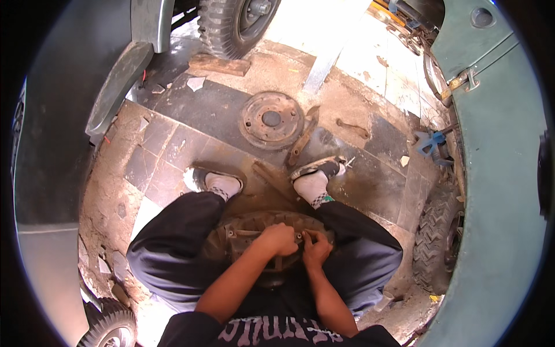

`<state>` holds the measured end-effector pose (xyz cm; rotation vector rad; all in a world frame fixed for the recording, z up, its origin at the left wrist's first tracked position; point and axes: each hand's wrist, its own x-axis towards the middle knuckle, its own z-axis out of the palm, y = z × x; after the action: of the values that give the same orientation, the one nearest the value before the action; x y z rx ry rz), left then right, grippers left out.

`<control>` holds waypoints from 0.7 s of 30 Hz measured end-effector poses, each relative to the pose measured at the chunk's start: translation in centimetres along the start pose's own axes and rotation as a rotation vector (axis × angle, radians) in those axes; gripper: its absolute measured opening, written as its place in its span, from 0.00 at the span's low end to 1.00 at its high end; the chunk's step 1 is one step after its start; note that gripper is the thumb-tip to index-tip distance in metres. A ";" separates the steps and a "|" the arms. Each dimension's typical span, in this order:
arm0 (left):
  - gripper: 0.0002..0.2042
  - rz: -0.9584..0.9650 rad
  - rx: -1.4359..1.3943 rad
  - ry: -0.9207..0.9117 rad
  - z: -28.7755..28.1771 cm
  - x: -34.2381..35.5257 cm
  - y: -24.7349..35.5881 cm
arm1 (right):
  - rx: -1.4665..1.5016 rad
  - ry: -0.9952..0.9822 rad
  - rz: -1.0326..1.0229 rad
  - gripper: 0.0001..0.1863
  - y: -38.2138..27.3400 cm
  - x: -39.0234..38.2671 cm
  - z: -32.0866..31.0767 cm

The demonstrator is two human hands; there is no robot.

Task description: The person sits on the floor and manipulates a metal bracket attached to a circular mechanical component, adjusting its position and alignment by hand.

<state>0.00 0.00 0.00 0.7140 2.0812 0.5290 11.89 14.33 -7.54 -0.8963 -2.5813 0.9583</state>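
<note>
Because the legs (179, 243) flank the part (238, 244), probably steadying it, the left hand (281, 239) curls closed mid-part, the right hand (317, 248) likewise at three o'clock; what they grip, I cannot tell.

Near part (238, 246): metal by the look, rough, matt, grimy. Disc (283, 134): rusty metal, pitted, no gloss. Far block (219, 64): rough bare wood. Far tyre (211, 29): matt rubber. Right panel (503, 173): painted metal, smooth, slight sheen. Trousers (173, 248): matt cloth. Floor (376, 185): dusty tile, chipped.
</note>
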 end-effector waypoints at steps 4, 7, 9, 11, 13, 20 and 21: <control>0.19 0.018 -0.014 0.040 0.7 0.2 -0.5 | -0.047 0.003 -0.079 0.10 0.2 2.1 2.0; 0.18 -0.032 -0.036 0.007 -0.1 -0.3 0.1 | 0.180 -0.047 0.077 0.09 0.2 0.0 0.7; 0.18 -0.026 -0.026 0.010 0.2 -0.6 0.2 | 0.054 -0.033 0.021 0.09 0.7 -0.4 0.7; 0.18 0.023 -0.003 0.029 0.8 -0.9 0.0 | -0.051 0.001 -0.048 0.09 1.0 0.0 1.2; 0.18 0.013 -0.019 0.070 0.6 -0.5 0.2 | -0.142 0.041 -0.124 0.09 0.2 1.6 2.1; 0.16 0.029 0.005 -0.001 -0.1 -0.4 0.1 | -0.073 0.043 -0.110 0.07 -0.1 1.0 1.2; 0.16 0.048 0.030 0.045 -0.3 -0.1 -0.1 | -0.055 0.054 -0.116 0.07 -0.7 2.1 1.6</control>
<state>-0.26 -0.17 0.18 0.7781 2.1218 0.5460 9.23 14.38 -8.27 -0.7657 -2.5935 0.8237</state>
